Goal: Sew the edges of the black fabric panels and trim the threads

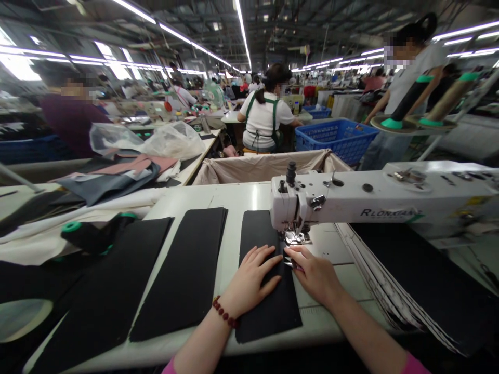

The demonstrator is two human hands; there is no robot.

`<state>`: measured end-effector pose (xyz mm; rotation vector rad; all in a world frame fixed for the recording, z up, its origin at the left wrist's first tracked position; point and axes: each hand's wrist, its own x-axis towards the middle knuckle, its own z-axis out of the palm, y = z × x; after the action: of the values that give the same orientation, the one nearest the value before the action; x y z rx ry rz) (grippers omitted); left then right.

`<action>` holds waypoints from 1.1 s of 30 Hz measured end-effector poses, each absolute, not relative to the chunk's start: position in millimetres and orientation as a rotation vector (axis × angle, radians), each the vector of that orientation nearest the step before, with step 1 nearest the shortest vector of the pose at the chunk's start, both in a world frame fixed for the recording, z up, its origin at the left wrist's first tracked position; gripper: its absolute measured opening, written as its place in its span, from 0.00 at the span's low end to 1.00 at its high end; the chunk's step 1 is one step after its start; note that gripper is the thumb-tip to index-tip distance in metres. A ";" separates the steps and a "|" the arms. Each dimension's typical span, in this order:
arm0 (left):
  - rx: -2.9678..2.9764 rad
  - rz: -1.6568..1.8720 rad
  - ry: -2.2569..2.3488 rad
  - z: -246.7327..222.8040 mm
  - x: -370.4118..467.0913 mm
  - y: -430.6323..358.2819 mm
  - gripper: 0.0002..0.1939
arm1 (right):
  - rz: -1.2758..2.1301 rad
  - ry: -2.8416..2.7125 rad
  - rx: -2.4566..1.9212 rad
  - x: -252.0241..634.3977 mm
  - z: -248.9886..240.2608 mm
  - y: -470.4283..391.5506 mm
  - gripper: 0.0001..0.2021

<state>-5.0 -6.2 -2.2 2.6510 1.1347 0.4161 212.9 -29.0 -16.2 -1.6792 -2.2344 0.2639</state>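
A black fabric panel (pixel 268 311) lies lengthwise on the pale table, its far right edge beside the presser foot (pixel 297 238) of a white sewing machine (pixel 335 197). My left hand (pixel 255 275) rests flat on this panel with its fingers spread, a beaded bracelet on the wrist. Just below the presser foot, at the panel's right edge, my right hand (pixel 312 270) is closed around small thread snips (pixel 290 263), whose tips point left. The two hands are close together but apart.
Two stacks of black panels (pixel 183 265) (pixel 117 280) lie to the left. More layered pieces (pixel 421 280) lie right of the machine. Thread cones (pixel 81 234) sit at the left. Behind the table are a cloth-lined bin (pixel 241 169), a blue basket (pixel 335 137) and several people.
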 end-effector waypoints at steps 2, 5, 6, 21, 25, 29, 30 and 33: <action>2.652 0.426 1.132 -2.4 -5.0 -5.9 0.23 | 0.267 -2.234 -1.678 212.7 -16.0 -28.8 0.25; 2.652 0.432 1.130 -2.1 -5.1 -5.9 0.23 | 0.274 -2.230 -1.671 212.6 -15.4 -28.7 0.25; 2.651 0.431 1.132 -1.9 -5.2 -5.9 0.23 | 0.274 -2.229 -1.668 212.7 -15.3 -28.7 0.25; 2.631 0.473 1.164 -5.7 -5.1 -4.8 0.23 | 0.246 -2.233 -1.666 213.3 -17.1 -28.9 0.26; 2.636 0.528 1.155 -7.6 -5.2 -4.9 0.22 | 0.240 -2.237 -1.664 212.7 -17.0 -28.7 0.25; 2.636 0.524 1.163 -8.7 -5.3 -4.7 0.22 | 0.234 -2.241 -1.665 212.9 -17.7 -28.6 0.26; 2.636 0.517 1.169 -8.8 -5.3 -4.7 0.22 | 0.234 -2.239 -1.664 213.0 -17.9 -28.5 0.26; 2.635 0.497 1.188 -9.1 -5.2 -4.4 0.22 | 0.235 -2.235 -1.661 212.9 -18.2 -28.4 0.26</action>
<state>-5.2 -4.4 -9.1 2.6348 1.1880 0.4970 212.9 -28.4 -18.2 -1.6609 -2.2348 0.2349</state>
